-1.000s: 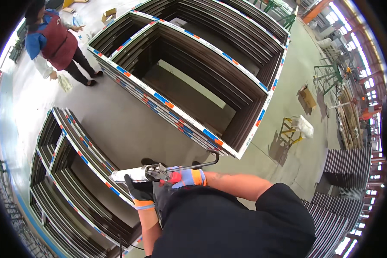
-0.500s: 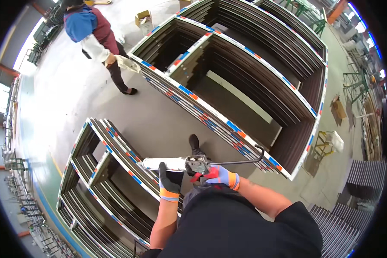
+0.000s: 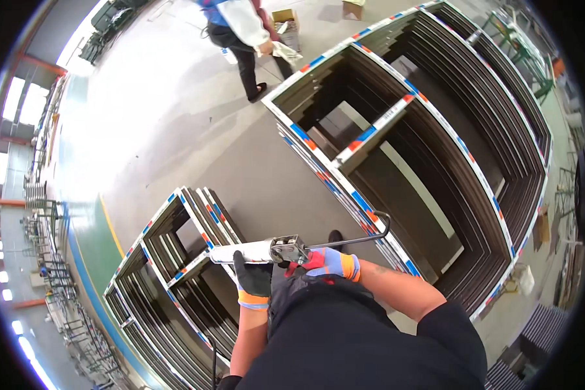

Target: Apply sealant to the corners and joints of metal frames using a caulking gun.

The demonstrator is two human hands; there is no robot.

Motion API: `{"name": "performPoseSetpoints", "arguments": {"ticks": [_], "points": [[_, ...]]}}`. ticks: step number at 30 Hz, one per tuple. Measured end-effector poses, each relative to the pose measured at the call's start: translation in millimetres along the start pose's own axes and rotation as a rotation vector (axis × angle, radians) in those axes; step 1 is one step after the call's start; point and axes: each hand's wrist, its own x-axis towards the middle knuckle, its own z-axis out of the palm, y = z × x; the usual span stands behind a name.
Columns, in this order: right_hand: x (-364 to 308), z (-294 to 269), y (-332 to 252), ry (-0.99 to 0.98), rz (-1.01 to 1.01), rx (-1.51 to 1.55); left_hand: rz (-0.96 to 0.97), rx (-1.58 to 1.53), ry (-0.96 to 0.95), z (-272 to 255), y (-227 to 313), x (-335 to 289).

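Observation:
A caulking gun (image 3: 291,249) with a white tube (image 3: 244,252) in it lies crosswise in front of my body, nozzle to the left, its hooked metal rod (image 3: 364,239) sticking out to the right. My left hand (image 3: 251,278), in a dark-palmed glove with an orange cuff, is closed round the tube from below. My right hand (image 3: 328,262), in a purple, red and orange glove, grips the gun at its handle, which is mostly hidden. The nozzle end is over the near-left stack of window frames (image 3: 187,268), but I cannot tell whether it touches.
A larger stack of dark frames (image 3: 377,132), with white, blue and red edge film, stands ahead and right. Beyond it a person (image 3: 244,45) stands holding a pale cloth (image 3: 285,53), near a cardboard box (image 3: 285,29). Far left is a green floor strip (image 3: 97,240); dark slats (image 3: 545,328) lie lower right.
My view has swung left, so both stacks and the person appear further right. The caulking gun stays in both my hands, held across my body.

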Motion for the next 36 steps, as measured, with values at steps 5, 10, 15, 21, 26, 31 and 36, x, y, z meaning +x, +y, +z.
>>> {"name": "performPoseSetpoints", "arguments": {"ticks": [5,10,15,21,26,31,36], "points": [[69.7,-34.9,-8.7,0.003,0.117,-0.021,0.0,-0.022,-0.224,22.2,40.2,52.9],[156.5,-54.3,-18.6,0.169,-0.193,-0.004,-0.04,-0.038,-0.157,63.0,111.2,124.5],[252.9,-114.9,-83.1,0.367,-0.076,0.099,-0.226,0.096,-0.316,170.8,211.4,234.1],[329.0,-155.8,-137.8,0.656,-0.349,0.283,-0.308,0.345,-0.379,289.9,263.3,333.8],[302.3,-214.6,-137.0,0.631,-0.258,0.225,-0.426,0.448,-0.542,319.0,226.9,368.2],[335.0,-316.2,-142.7,0.652,-0.345,0.027,-0.444,0.391,-0.364,389.6,200.5,451.5],[424.0,-372.2,-185.7,0.686,-0.388,0.21,-0.573,0.422,-0.563,460.0,259.6,546.9]]}}
